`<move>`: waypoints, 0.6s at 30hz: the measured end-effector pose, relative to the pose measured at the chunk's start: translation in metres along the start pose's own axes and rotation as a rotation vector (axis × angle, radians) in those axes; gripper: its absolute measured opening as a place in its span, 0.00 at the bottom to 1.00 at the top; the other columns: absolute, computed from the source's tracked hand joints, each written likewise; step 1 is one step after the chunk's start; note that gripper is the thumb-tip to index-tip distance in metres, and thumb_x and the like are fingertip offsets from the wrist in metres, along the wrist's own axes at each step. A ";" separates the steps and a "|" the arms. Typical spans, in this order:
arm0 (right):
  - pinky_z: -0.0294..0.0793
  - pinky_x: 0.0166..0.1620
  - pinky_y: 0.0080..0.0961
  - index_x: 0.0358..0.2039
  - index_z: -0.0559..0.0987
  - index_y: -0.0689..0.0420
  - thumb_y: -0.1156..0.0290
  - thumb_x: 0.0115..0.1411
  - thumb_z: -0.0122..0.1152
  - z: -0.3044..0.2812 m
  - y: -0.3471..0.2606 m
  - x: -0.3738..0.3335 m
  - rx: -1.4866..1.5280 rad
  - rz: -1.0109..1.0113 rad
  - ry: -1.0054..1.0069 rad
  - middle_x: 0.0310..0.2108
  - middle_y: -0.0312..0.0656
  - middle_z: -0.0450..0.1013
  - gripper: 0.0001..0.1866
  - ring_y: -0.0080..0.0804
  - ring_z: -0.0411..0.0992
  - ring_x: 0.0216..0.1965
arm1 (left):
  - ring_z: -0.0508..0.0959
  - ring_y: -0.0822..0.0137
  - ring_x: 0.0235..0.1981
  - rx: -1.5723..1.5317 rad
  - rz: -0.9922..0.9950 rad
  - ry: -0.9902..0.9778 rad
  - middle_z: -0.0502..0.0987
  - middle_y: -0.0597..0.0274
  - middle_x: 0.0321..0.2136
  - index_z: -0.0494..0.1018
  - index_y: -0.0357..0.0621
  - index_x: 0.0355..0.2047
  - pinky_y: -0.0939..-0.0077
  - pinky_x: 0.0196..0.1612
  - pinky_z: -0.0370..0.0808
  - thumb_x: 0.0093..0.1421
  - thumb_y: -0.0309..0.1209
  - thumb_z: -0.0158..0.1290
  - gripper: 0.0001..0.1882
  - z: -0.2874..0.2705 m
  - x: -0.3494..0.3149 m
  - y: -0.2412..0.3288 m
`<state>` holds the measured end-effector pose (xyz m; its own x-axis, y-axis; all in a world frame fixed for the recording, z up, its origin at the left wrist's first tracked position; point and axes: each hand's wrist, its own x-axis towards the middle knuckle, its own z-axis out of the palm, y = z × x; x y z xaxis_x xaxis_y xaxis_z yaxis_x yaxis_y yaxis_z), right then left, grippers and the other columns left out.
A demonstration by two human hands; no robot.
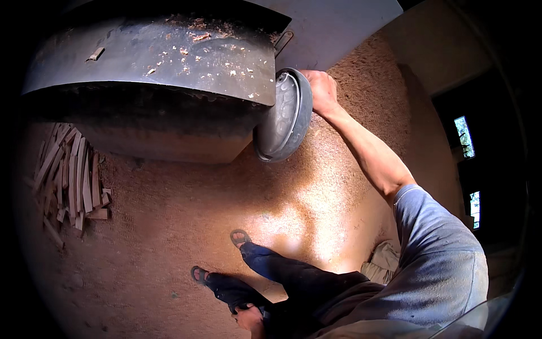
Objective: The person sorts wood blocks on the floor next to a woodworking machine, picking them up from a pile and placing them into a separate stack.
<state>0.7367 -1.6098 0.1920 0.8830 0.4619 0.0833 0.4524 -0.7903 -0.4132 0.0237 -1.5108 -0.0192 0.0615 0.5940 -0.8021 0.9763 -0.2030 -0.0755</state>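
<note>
I see the grey metal bowl (284, 116) tipped on edge against the right end of the dark machine table (152, 53), its hollow facing that table; whether it holds anything I cannot tell. My right hand (320, 90) grips its far rim, arm stretched forward. My left hand (250, 317) rests low at my thigh, loosely curled, well apart. Wood offcuts (68, 175) lie piled on the sawdust floor (186, 226) to the left.

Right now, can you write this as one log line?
right hand: gripping rim of grey handwheel | left hand: resting on thigh | machine table: wood chips | floor: sawdust, wood strip pile
</note>
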 end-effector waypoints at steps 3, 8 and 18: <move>0.79 0.38 0.24 0.35 0.88 0.52 0.77 0.54 0.70 0.033 -0.235 -0.122 0.205 -0.051 0.301 0.29 0.44 0.84 0.08 0.23 0.81 0.29 | 0.78 0.39 0.50 -0.091 -0.128 0.000 0.70 0.37 0.54 0.72 0.41 0.59 0.50 0.52 0.77 0.53 0.47 0.56 0.35 -0.007 0.012 -0.017; 0.80 0.44 0.35 0.35 0.86 0.57 0.71 0.53 0.68 0.020 -0.112 -0.053 -0.280 0.050 0.087 0.29 0.52 0.81 0.09 0.47 0.83 0.34 | 0.78 0.38 0.50 0.022 0.046 -0.008 0.71 0.37 0.52 0.72 0.41 0.59 0.48 0.52 0.76 0.54 0.47 0.55 0.35 0.002 -0.004 -0.004; 0.81 0.40 0.32 0.35 0.88 0.53 0.71 0.53 0.70 0.032 -0.118 -0.071 -0.320 0.026 0.141 0.27 0.46 0.82 0.07 0.38 0.82 0.29 | 0.80 0.38 0.47 0.036 0.051 0.017 0.71 0.34 0.53 0.72 0.39 0.58 0.49 0.51 0.77 0.55 0.47 0.57 0.34 -0.003 -0.011 -0.004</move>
<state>0.6163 -1.5363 0.2057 0.8932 0.3974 0.2103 0.4260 -0.8977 -0.1130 0.0200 -1.5140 -0.0088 0.1144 0.5952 -0.7954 0.9637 -0.2610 -0.0567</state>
